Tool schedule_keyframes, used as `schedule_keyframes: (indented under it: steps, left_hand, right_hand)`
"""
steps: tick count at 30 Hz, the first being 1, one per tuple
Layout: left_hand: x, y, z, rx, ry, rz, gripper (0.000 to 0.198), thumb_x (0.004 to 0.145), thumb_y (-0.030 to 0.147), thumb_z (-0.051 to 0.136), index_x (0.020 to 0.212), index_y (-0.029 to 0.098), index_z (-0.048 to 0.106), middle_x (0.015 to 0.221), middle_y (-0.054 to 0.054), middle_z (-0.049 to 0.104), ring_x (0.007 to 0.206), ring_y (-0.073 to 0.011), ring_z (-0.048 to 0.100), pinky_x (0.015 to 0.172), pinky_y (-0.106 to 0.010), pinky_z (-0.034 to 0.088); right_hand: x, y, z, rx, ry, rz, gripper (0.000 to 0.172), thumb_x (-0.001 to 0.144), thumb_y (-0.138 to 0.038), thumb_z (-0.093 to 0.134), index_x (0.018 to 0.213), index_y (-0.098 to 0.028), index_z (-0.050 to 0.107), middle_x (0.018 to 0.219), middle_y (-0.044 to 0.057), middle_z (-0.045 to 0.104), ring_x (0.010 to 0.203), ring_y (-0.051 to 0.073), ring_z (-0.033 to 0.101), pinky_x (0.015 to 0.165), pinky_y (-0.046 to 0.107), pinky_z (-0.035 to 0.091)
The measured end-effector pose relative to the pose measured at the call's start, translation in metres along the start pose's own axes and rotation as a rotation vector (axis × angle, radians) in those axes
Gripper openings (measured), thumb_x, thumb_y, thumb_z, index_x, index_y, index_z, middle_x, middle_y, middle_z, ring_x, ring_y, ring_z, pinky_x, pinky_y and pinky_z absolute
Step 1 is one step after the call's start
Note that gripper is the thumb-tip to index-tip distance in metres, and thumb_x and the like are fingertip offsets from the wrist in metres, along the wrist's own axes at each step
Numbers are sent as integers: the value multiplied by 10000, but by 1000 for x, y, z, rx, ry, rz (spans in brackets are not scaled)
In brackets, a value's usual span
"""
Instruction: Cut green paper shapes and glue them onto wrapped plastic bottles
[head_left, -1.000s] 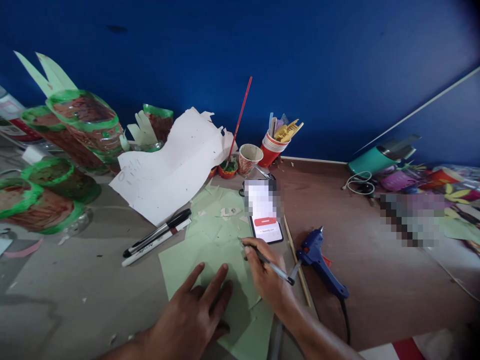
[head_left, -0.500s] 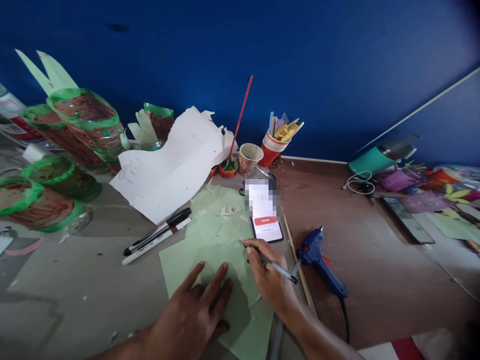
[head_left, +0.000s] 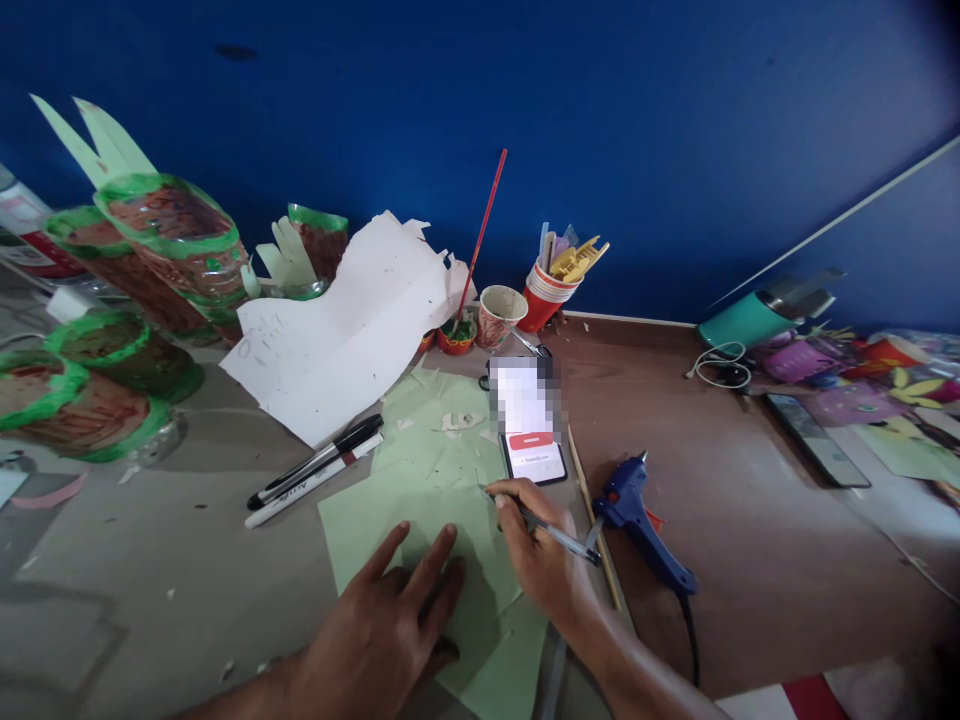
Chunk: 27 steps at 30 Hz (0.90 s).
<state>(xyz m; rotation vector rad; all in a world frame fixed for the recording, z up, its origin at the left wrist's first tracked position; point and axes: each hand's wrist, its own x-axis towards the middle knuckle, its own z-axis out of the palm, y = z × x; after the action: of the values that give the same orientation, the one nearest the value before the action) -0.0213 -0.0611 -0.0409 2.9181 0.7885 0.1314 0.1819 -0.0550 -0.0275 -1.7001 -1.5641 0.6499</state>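
Note:
My left hand (head_left: pixel 397 610) lies on a light green paper sheet (head_left: pixel 360 530), its fingers spread and pressing lightly on it. A pen (head_left: pixel 561 538) is pinched in my right hand (head_left: pixel 536 545), its tip at the upper right part of the sheet. Just beyond that hand lies a phone (head_left: pixel 534 468) with a lit screen, part of it blurred out. A black marker and a white marker (head_left: pixel 315 480) rest side by side left of the paper. To the right are a thin wooden stick (head_left: pixel 592 530) and a blue glue gun (head_left: pixel 646 520).
Painted brown-and-green containers (head_left: pixel 172 240) stand at the left. A torn white sheet (head_left: pixel 345 320) leans at the back, near a paper cup (head_left: pixel 501 318) and stacked red cups (head_left: pixel 549 298). Scissors (head_left: pixel 534 346) lie behind the phone. Another phone (head_left: pixel 814 440) rests at right.
The pen's rear end has tipped slightly to the right in my right hand. My left hand and the paper stay where they were.

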Motion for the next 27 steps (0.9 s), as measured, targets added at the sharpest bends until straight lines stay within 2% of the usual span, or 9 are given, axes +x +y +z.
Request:
schedule_keyframes:
  steps: [8, 13, 16, 19, 23, 27]
  left_hand:
    - [0, 0, 1, -11, -3, 1, 512, 894, 485, 506, 1297, 169, 528, 1421, -183, 450, 859, -185, 684, 1103, -440, 215]
    - [1, 0, -2, 2, 6, 6, 507, 890, 498, 507, 1275, 171, 549, 1408, -175, 469, 873, -183, 683, 1098, -432, 230]
    - [2, 0, -4, 3, 6, 10, 505, 897, 492, 499, 1282, 168, 547, 1411, -175, 466, 889, -181, 677, 1106, -425, 210]
    - [2, 0, -6, -3, -22, 1, 521, 891, 505, 501, 1290, 173, 544, 1421, -169, 456, 895, -186, 675, 1101, -426, 216]
    - [3, 0, -7, -7, -47, -2, 533, 894, 508, 492, 1306, 173, 532, 1424, -165, 452, 870, -188, 680, 1094, -427, 224]
    - [3, -1, -7, -5, -41, 2, 530, 898, 505, 488, 1308, 172, 530, 1424, -169, 446, 867, -188, 684, 1095, -428, 214]
  right_hand:
    - [-1, -1, 0, 6, 0, -2, 228, 891, -227, 428, 836, -167, 640, 557, -28, 516, 480, 110, 457, 472, 214, 354]
    - [-3, -1, -2, 32, 11, 10, 217, 893, -230, 437, 849, -173, 643, 562, -25, 544, 465, 109, 471, 455, 209, 367]
    - [-5, -4, -4, 58, 25, -25, 211, 907, -244, 443, 922, -182, 644, 642, 0, 612, 542, 125, 550, 513, 211, 429]
    - [-6, -8, -4, 91, -24, -114, 198, 899, -230, 463, 981, -188, 639, 757, 31, 666, 650, 148, 612, 601, 233, 478]
    - [-6, -8, -2, 160, -117, -197, 192, 893, -214, 486, 1011, -195, 636, 840, 50, 678, 757, 168, 637, 676, 258, 496]
    - [-6, -3, 2, 186, -141, -180, 196, 913, -212, 474, 1009, -204, 645, 856, 49, 683, 785, 169, 639, 694, 266, 491]
